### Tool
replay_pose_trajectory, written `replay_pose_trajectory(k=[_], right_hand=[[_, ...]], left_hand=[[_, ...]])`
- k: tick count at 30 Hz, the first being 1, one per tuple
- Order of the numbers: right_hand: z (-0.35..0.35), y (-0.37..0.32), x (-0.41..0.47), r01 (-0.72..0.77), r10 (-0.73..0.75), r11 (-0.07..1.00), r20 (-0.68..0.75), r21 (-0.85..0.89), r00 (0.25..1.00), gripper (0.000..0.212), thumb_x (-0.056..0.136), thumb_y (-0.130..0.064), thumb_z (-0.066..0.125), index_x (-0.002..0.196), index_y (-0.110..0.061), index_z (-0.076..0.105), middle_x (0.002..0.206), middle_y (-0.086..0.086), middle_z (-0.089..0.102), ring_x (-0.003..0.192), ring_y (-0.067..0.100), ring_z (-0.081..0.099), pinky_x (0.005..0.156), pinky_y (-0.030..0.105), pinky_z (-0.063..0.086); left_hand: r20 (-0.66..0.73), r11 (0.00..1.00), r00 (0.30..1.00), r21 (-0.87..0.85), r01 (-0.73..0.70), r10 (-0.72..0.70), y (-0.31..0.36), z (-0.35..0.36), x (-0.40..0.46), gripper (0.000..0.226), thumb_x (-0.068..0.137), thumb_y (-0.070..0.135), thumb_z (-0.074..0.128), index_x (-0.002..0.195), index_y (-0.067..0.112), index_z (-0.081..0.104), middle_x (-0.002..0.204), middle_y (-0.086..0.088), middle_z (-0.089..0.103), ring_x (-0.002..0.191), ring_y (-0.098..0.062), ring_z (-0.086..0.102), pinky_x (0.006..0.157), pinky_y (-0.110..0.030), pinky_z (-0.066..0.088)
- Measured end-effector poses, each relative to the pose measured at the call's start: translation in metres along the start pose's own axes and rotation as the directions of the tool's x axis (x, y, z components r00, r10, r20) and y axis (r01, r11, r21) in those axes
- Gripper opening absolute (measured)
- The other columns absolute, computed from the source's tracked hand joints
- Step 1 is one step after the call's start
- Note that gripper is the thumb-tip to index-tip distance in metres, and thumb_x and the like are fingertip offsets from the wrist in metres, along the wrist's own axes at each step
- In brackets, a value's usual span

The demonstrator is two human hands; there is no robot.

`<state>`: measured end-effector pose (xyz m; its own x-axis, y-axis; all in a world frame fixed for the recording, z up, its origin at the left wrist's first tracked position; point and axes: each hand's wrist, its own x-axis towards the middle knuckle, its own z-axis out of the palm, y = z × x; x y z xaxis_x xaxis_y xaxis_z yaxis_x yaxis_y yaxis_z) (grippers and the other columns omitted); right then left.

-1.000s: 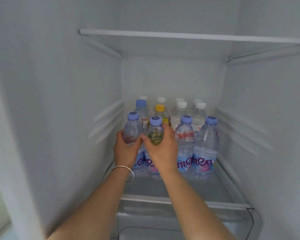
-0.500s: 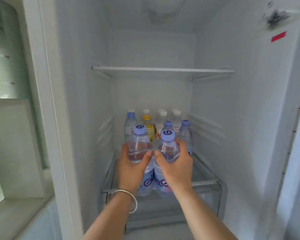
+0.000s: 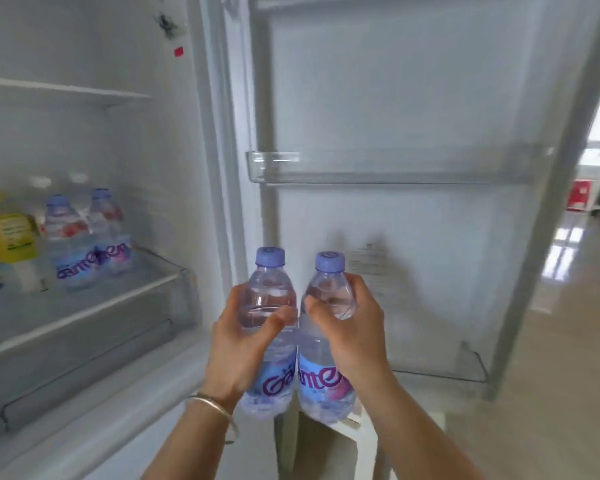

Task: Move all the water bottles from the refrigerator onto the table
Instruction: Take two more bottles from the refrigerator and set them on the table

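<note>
The left hand [image 3: 238, 344], a bangle [image 3: 219, 414] on its wrist, is wrapped round one water bottle [image 3: 269, 327]. The right hand [image 3: 352, 327] grasps a second bottle [image 3: 323, 341], thumb across its shoulder. Both bottles are upright, side by side and touching, held in the air outside the fridge, in front of the open door [image 3: 395, 237]. Behind them the door carries a clear door bin [image 3: 361, 166]. To the left, farther back, a shelf [image 3: 84, 299] inside the fridge bears two more purple-capped bottles [image 3: 84, 237] close together, with a yellow-labelled bottle [image 3: 7, 233] beside them and blurred white-capped bottles behind. At far right lies a shiny floor [image 3: 568, 306].
</note>
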<state>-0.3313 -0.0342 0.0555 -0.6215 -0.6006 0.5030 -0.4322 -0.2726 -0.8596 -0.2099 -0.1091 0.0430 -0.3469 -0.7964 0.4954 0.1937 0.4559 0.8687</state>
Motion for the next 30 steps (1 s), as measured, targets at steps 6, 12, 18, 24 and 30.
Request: replay_pose_trajectory(k=[6, 12, 18, 24, 30], right_hand=[[-0.184, 0.005, -0.030, -0.124, 0.056, 0.974, -0.324, -0.191, 0.944, 0.036, 0.057, -0.047, 0.064, 0.089, -0.033, 0.058, 0.070, -0.017, 0.065, 0.067, -0.006, 0.061, 0.063, 0.013, 0.045], [-0.382, 0.015, -0.073, -0.244, 0.071, 0.917, -0.473, -0.316, 0.878, 0.023, 0.068, -0.034, 0.072, 0.085, -0.034, 0.056, 0.069, -0.016, 0.063, 0.067, -0.005, 0.060, 0.063, 0.020, 0.045], [-0.554, 0.038, -0.087, -0.386, 0.142, 0.862, -0.572, -0.330, 0.807, 0.028, 0.065, -0.031, 0.076, 0.089, -0.024, 0.063, 0.075, -0.012, 0.069, 0.076, 0.010, 0.066, 0.078, 0.038, 0.055], [-0.639, 0.077, -0.068, -0.435, 0.179, 0.840, -0.593, -0.323, 0.785, 0.025, 0.070, -0.030, 0.074, 0.091, -0.024, 0.062, 0.074, -0.015, 0.064, 0.076, 0.014, 0.063, 0.080, 0.038, 0.053], [-0.685, 0.137, -0.002, -0.446, 0.189, 0.823, -0.571, -0.351, 0.799, 0.027, 0.072, -0.035, 0.072, 0.094, -0.023, 0.060, 0.078, -0.012, 0.065, 0.076, 0.012, 0.063, 0.074, 0.030, 0.050]], left_hand=[[0.307, 0.989, 0.952, -0.135, 0.055, -0.011, 0.027, 0.170, -0.051, 0.048, 0.052, 0.050, 0.069, 0.094, 0.029, 0.061, 0.086, 0.012, 0.074, 0.078, -0.005, 0.070, 0.067, -0.013, 0.050], [0.498, 0.960, 0.865, -0.205, 0.192, -0.067, 0.052, 0.350, -0.134, 0.051, 0.053, 0.049, 0.070, 0.096, 0.023, 0.063, 0.087, 0.004, 0.075, 0.082, -0.014, 0.072, 0.074, -0.025, 0.056], [0.592, 0.931, 0.793, -0.192, 0.310, -0.142, 0.073, 0.517, -0.200, 0.034, 0.069, 0.032, 0.079, 0.095, 0.019, 0.064, 0.087, -0.004, 0.074, 0.080, -0.020, 0.072, 0.074, -0.034, 0.055], [0.613, 0.916, 0.762, -0.152, 0.372, -0.208, 0.061, 0.615, -0.207, 0.035, 0.064, 0.033, 0.078, 0.095, 0.022, 0.065, 0.088, -0.003, 0.074, 0.080, -0.021, 0.072, 0.077, -0.038, 0.057], [0.578, 0.912, 0.786, -0.161, 0.376, -0.222, 0.017, 0.698, -0.161, 0.034, 0.065, 0.033, 0.071, 0.095, 0.020, 0.064, 0.089, -0.003, 0.074, 0.081, -0.020, 0.072, 0.079, -0.040, 0.056]])
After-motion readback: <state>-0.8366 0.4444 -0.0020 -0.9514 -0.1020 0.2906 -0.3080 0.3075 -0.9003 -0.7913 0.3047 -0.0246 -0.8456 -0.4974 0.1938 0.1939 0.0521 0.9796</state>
